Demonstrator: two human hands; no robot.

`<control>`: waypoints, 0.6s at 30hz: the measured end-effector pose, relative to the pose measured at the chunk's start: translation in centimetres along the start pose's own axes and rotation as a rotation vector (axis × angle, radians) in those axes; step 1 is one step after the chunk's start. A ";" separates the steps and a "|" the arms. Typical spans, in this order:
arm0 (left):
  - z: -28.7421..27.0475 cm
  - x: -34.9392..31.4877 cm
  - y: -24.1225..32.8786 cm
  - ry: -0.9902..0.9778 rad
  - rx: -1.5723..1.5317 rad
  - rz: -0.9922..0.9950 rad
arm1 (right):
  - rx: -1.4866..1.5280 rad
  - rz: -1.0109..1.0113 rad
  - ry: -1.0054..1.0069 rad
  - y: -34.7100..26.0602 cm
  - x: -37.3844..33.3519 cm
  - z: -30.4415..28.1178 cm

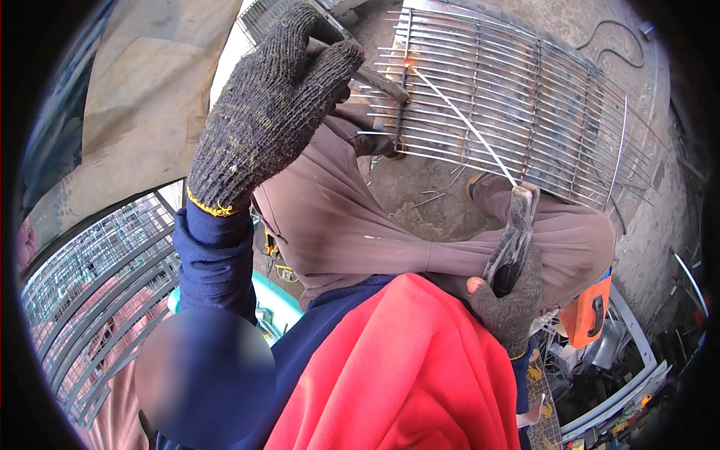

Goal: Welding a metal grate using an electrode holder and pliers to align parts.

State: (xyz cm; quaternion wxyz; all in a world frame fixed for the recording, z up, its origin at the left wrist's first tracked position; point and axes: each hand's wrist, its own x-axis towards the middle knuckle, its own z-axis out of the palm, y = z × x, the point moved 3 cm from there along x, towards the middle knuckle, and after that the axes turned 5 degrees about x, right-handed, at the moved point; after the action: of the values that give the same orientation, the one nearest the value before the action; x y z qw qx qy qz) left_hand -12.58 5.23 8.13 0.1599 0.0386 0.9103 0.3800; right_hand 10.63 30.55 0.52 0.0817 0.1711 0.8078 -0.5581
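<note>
My right hand (517,304), in a dark knit glove, is closed around a welding electrode holder (516,225). From its jaws a thin pale welding rod (469,126) reaches forward and left to a metal grille (501,90) of many parallel bars and a few cross bars. Where the rod's end meets the grille's left cross bar, a small orange spot glows. My left hand (259,116), gloved alike, is raised and closed on a dark metal bar-like tool (384,84). That tool's tip lies at the same cross bar, just nearer than the glow; its other end is mostly behind the glove.
My legs in brown trousers (390,232) lie below the grille. Right of them stands an orange container (586,313) beside a metal-framed bin (637,390) of scrap. Curved grating (112,292) and a turquoise object (279,311) are at left. A dark cable (626,30) loops at far right.
</note>
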 end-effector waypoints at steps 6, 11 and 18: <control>-0.1 0.1 -0.8 0.018 0.055 0.121 | -0.033 -0.018 0.009 -0.5 0.3 0.2; 0.0 0.4 -1.2 0.014 0.068 0.136 | 0.039 -0.004 0.044 0.0 0.0 -0.1; -0.2 0.2 -0.8 0.014 0.083 0.122 | -0.002 0.034 0.026 0.2 -0.1 -0.1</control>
State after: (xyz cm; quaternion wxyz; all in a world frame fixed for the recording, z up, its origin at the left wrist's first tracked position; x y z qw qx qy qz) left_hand -12.80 4.59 7.66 0.1283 0.0981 0.9223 0.3512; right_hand 10.77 30.67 0.39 0.0808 0.1920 0.8064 -0.5535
